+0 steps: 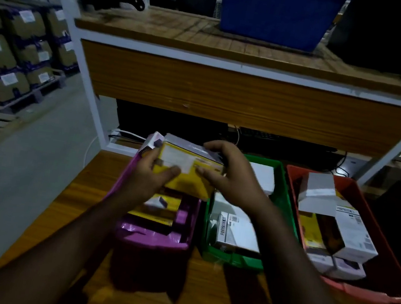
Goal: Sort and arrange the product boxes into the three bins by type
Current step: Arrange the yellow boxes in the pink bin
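Three bins stand side by side on the wooden table: a purple bin (184, 228) on the left, a green bin (284, 188) in the middle and a red bin (387, 276) on the right. Above the purple bin I hold a yellow product box (187, 165) with a grey top. My left hand (152, 173) grips its left end and my right hand (229, 173) grips its right end. More yellow boxes (158, 212) lie in the purple bin. White boxes (237, 230) fill the green bin. The red bin holds mixed white and yellow boxes (347, 232).
The table (201, 292) runs toward me in front of the bins. A wooden shelf (239, 98) overhangs behind them, carrying a blue crate (276, 14). Cables (125, 135) lie under the shelf. Stacked cartons (15, 56) stand on a pallet at far left, across the grey floor.
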A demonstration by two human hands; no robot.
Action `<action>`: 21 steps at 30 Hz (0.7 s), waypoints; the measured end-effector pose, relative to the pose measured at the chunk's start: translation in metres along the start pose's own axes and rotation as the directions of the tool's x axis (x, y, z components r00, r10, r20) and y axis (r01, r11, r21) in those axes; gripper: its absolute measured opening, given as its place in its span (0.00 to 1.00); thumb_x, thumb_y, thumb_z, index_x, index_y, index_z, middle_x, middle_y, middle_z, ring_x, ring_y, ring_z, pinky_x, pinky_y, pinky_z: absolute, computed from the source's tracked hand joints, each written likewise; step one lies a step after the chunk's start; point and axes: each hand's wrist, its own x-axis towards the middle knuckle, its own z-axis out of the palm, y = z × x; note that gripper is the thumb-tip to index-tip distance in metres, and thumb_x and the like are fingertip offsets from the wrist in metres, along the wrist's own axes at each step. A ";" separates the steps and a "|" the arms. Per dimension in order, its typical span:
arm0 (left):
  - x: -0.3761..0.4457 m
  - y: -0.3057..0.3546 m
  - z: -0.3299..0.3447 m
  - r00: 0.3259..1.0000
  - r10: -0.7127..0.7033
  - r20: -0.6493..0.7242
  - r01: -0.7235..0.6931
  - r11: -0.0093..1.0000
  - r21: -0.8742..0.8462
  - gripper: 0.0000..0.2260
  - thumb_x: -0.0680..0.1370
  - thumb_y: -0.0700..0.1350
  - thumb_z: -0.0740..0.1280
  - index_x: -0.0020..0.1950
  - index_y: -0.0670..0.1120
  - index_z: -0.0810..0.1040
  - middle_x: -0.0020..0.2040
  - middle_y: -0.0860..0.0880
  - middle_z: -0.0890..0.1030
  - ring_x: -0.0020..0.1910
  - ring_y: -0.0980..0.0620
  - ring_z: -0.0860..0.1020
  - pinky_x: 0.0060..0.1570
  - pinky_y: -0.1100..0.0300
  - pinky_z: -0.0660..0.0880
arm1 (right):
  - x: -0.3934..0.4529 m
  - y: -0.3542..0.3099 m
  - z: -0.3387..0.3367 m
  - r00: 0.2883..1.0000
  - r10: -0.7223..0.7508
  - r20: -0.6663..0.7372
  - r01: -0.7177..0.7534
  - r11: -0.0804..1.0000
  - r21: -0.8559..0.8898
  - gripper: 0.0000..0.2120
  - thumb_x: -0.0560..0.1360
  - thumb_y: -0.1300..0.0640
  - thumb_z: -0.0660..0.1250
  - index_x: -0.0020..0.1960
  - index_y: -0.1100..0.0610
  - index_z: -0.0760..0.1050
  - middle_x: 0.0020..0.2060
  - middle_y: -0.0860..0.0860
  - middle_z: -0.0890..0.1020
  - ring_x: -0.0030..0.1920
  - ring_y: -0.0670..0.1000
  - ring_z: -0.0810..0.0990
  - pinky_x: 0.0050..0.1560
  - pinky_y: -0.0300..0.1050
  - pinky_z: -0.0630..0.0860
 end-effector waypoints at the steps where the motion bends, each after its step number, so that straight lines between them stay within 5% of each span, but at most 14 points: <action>1: 0.000 -0.008 -0.016 0.998 -0.044 -0.050 0.045 0.999 0.014 0.11 0.76 0.47 0.74 0.57 0.52 0.78 0.52 0.47 0.84 0.51 0.48 0.84 0.47 0.56 0.82 | 0.002 0.002 0.015 0.999 0.032 -0.027 -0.032 0.999 -0.002 0.24 0.74 0.53 0.77 0.67 0.53 0.75 0.62 0.50 0.78 0.61 0.44 0.76 0.59 0.39 0.73; 5: -0.014 -0.022 -0.051 0.965 -0.233 -0.118 0.234 0.972 -0.003 0.10 0.80 0.53 0.69 0.52 0.46 0.78 0.46 0.49 0.86 0.47 0.47 0.84 0.44 0.56 0.78 | -0.003 0.004 0.071 0.981 0.143 0.131 -0.139 0.990 -0.036 0.44 0.67 0.52 0.83 0.77 0.54 0.65 0.71 0.57 0.67 0.70 0.53 0.70 0.69 0.56 0.74; 8: -0.022 -0.029 -0.062 0.909 -0.403 -0.106 0.406 0.914 0.009 0.13 0.79 0.55 0.69 0.54 0.46 0.77 0.44 0.52 0.86 0.49 0.49 0.82 0.46 0.56 0.79 | -0.012 0.003 0.098 0.898 0.166 0.406 -0.085 0.974 -0.210 0.58 0.63 0.50 0.85 0.82 0.50 0.52 0.82 0.53 0.46 0.79 0.51 0.54 0.75 0.53 0.66; 11: -0.020 -0.042 -0.071 0.835 -0.551 -0.002 0.551 0.834 0.030 0.25 0.77 0.60 0.71 0.66 0.44 0.75 0.57 0.45 0.85 0.55 0.42 0.83 0.53 0.44 0.82 | -0.017 0.004 0.117 0.884 0.188 0.427 0.007 0.909 -0.416 0.50 0.66 0.51 0.83 0.79 0.53 0.57 0.77 0.60 0.58 0.71 0.64 0.71 0.64 0.58 0.76; 14: -0.020 -0.049 -0.071 0.777 -0.623 0.084 0.614 0.781 0.114 0.26 0.78 0.57 0.69 0.69 0.42 0.72 0.66 0.40 0.78 0.60 0.40 0.80 0.52 0.42 0.82 | -0.013 0.004 0.120 0.873 0.302 0.384 -0.068 0.854 -0.516 0.47 0.66 0.50 0.81 0.77 0.53 0.59 0.70 0.58 0.66 0.62 0.64 0.78 0.57 0.56 0.79; 16: -0.021 -0.047 -0.070 0.816 -0.572 0.086 0.493 0.766 0.412 0.27 0.77 0.57 0.71 0.71 0.47 0.71 0.68 0.48 0.75 0.62 0.47 0.78 0.55 0.49 0.80 | -0.014 0.004 0.124 0.853 0.346 0.391 -0.057 0.806 -0.589 0.46 0.67 0.47 0.80 0.77 0.54 0.60 0.68 0.60 0.68 0.60 0.65 0.78 0.55 0.57 0.78; 18: -0.019 -0.043 -0.068 0.883 -0.454 0.117 0.241 0.654 0.717 0.27 0.74 0.54 0.75 0.70 0.52 0.71 0.66 0.54 0.77 0.60 0.53 0.77 0.56 0.52 0.77 | -0.016 0.007 0.133 0.881 0.306 0.360 -0.010 0.773 -0.634 0.33 0.74 0.45 0.72 0.74 0.55 0.65 0.65 0.60 0.71 0.60 0.65 0.78 0.52 0.57 0.77; 21: -0.019 -0.031 -0.062 0.901 -0.386 0.200 0.037 0.526 0.849 0.28 0.69 0.49 0.79 0.66 0.52 0.73 0.61 0.56 0.78 0.57 0.54 0.77 0.53 0.57 0.77 | -0.017 0.013 0.144 0.916 0.255 0.311 0.017 0.748 -0.663 0.18 0.82 0.47 0.59 0.68 0.55 0.70 0.63 0.60 0.74 0.59 0.64 0.77 0.48 0.55 0.77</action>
